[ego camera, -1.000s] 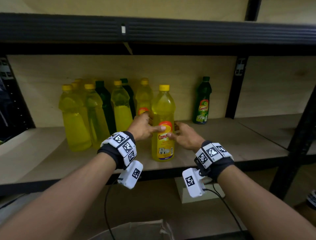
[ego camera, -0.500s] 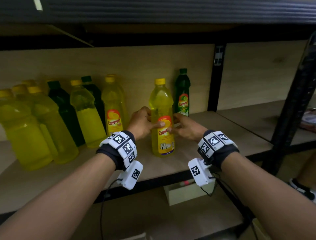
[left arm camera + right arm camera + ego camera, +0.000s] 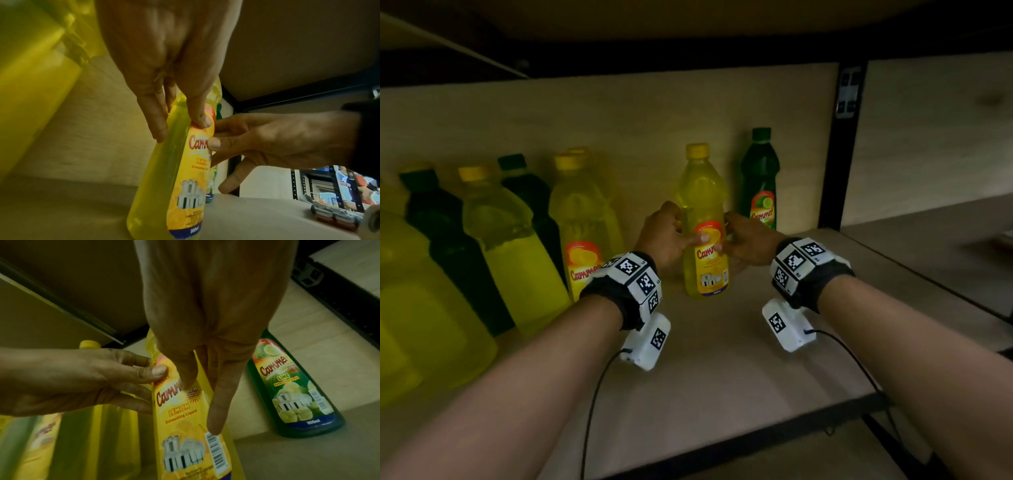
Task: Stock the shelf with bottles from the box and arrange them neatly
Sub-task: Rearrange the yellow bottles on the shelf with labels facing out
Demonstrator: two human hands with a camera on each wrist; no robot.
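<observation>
On shelf [image 3: 722,359], I gripped upright yellow bottle [image 3: 705,219]: left hand [image 3: 666,236], right hand [image 3: 750,240] both clasped round label.

Both hands, left [image 3: 666,236] and right [image 3: 748,240], extended forward, fingers gripping.

White box [image 3: 635,349], black cable [image 3: 592,404]
</observation>
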